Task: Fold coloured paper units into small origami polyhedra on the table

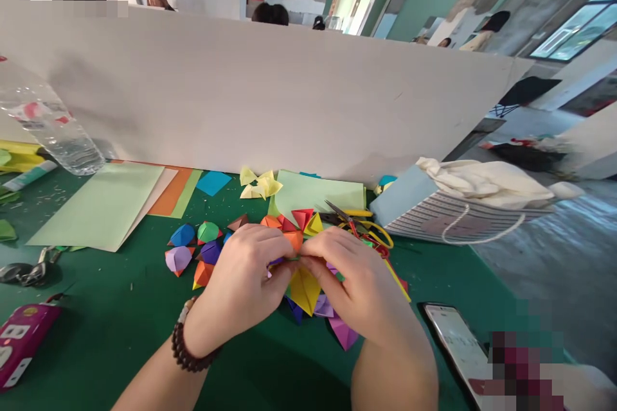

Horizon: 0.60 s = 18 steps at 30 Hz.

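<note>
My left hand [250, 270], with a dark bead bracelet [190, 343] on the wrist, and my right hand [349, 270] meet over a group of folded paper pieces. Thumbs and forefingers of both pinch a small folded paper piece [295, 259], of which only a thin greenish edge shows. Just below the fingertips is a yellow folded paper [304, 292]; whether it is part of the held piece I cannot tell. Around my hands lie purple [178, 259], blue [182, 235], green [209, 232] and orange [203, 274] folded pieces, some partly hidden by the hands.
Behind stands a white partition [270, 90]. Paper sheets [96, 205] and a water bottle [62, 131] are at left, a purple box [24, 343] nearer. Scissors [349, 219], a striped paper bag [448, 212] and a phone [456, 347] are at right on the green table [110, 347].
</note>
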Tool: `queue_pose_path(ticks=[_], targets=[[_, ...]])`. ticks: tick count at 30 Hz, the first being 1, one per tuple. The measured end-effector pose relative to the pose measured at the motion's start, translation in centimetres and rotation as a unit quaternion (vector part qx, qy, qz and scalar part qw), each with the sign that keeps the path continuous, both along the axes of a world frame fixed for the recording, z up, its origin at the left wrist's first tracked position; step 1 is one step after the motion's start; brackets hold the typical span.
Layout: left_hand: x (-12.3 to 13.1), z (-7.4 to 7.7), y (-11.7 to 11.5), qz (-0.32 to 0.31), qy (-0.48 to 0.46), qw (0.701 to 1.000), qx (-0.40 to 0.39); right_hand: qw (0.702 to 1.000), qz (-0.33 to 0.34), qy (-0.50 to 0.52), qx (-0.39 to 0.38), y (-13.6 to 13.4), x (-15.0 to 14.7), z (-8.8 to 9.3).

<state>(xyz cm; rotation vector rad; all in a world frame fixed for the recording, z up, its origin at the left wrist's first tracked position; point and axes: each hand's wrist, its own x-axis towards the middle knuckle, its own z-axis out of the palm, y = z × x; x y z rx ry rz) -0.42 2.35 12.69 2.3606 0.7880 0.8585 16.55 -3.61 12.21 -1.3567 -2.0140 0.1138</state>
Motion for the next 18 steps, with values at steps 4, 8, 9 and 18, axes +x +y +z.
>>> queue_pose_path(ticks=[4,8,9,18], targets=[[-0.46,0.45,0.25,-0.026,-0.004,1.0,-0.013,1.0,-0.015,0.004,0.008,-0.21,-0.18,-0.2],[-0.26,0.42,0.05,-0.016,0.012,0.999,-0.041,1.0,-0.009,-0.02,0.009,-0.31,-0.1,-0.27],[-0.13,0.31,-0.05,0.0,0.016,0.999,-0.04,1.0,-0.01,-0.025,0.004,-0.24,-0.08,-0.3],[0.04,0.1,0.01,-0.039,0.005,0.998,-0.04,0.999,0.032,-0.009,-0.019,-0.24,0.11,0.01]])
